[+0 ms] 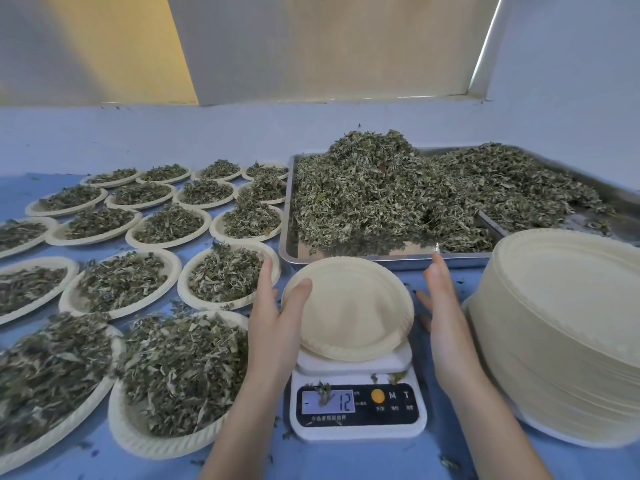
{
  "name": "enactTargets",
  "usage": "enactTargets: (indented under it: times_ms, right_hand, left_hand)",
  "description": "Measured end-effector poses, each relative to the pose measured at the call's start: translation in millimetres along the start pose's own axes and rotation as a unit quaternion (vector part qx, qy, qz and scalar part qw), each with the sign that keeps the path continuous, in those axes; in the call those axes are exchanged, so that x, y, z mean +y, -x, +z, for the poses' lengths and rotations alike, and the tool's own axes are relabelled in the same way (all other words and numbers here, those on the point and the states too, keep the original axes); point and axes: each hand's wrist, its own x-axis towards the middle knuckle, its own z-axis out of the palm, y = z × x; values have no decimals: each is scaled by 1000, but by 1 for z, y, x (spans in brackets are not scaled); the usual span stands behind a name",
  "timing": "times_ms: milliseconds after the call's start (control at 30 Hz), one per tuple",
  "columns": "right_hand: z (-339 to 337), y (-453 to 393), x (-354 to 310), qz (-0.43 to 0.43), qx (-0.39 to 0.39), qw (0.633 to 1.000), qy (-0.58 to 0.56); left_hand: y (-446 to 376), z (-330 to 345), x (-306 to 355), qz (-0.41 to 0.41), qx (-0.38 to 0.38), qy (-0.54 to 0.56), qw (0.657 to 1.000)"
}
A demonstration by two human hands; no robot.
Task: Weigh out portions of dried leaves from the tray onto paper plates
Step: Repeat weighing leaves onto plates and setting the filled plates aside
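Head view: an empty plate is seen tilted on the scale, held at its left rim by the left hand, while the right hand, fingers straight and empty, is just beside its right rim, with the tray of leaves beyond.

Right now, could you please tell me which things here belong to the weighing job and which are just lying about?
In use:
empty plate, held by the left hand
scale
tray of leaves
plate stack
filled plates
right hand, open beside the plate

Lying about:
leaf scraps on the table
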Motion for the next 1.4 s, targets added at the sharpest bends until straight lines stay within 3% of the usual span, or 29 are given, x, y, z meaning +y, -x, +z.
enactTargets:
  times_ms: [600, 700, 833, 967, 1167, 1233, 1400]
  right_hand:
    - [1, 5, 0, 16, 6, 999, 47]
    - [2, -4, -11, 5, 16, 996, 88]
    - [16, -43, -35, -16, -5, 973, 229]
    - [43, -104, -49, 22, -41, 926, 374]
    - [81, -185, -32, 96, -115, 868, 473]
    - [87, -205, -23, 111, -115, 857, 490]
    - [99, -247, -12, 115, -47, 838, 531]
  left_hand:
    - [-1, -1, 3, 17, 9, -9, 1000]
    - [-6, -1, 17, 55, -12, -53, 997]
    - [-37, 7, 45, 113, -89, -183, 973]
    - [-95, 38, 70, 70, -166, -317, 931]
    - [-166, 64, 64, -23, -238, -438, 867]
    - [-190, 65, 51, -58, -229, -441, 866]
    - [-232, 63, 28, -133, -226, -331, 907]
